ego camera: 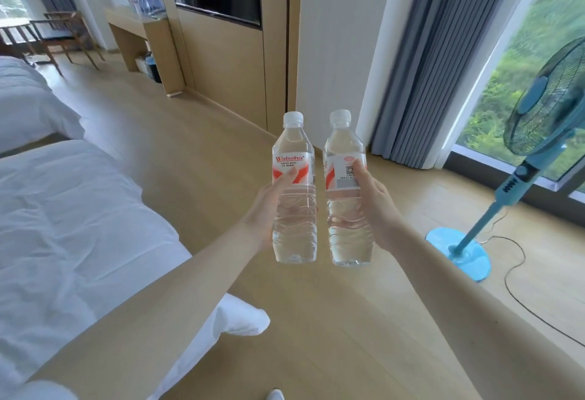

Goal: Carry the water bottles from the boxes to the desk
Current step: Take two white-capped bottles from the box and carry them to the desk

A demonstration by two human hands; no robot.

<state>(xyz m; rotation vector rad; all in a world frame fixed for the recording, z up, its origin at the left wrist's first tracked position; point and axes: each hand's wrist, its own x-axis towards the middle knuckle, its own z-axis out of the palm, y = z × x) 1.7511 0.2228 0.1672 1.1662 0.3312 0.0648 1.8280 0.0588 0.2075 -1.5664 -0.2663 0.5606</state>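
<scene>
While both bottles hang upright in the air to the left of the fan (544, 99), the left hand (269, 206) wraps the left bottle (296, 228) at its label and ribbed middle, and the right hand (376, 206) clasps the right bottle (346, 232) likewise. The desk (158, 48) stands much farther left of the fan, well apart from them. Full and capped, they likely feel fairly heavy; thin plastic would give under a squeeze, so the ribbed waist seems the surest hold. Red writing on the left bottle reads "Wahaha"; the right bottle shows a QR code (349, 170), its small print unreadable.
</scene>
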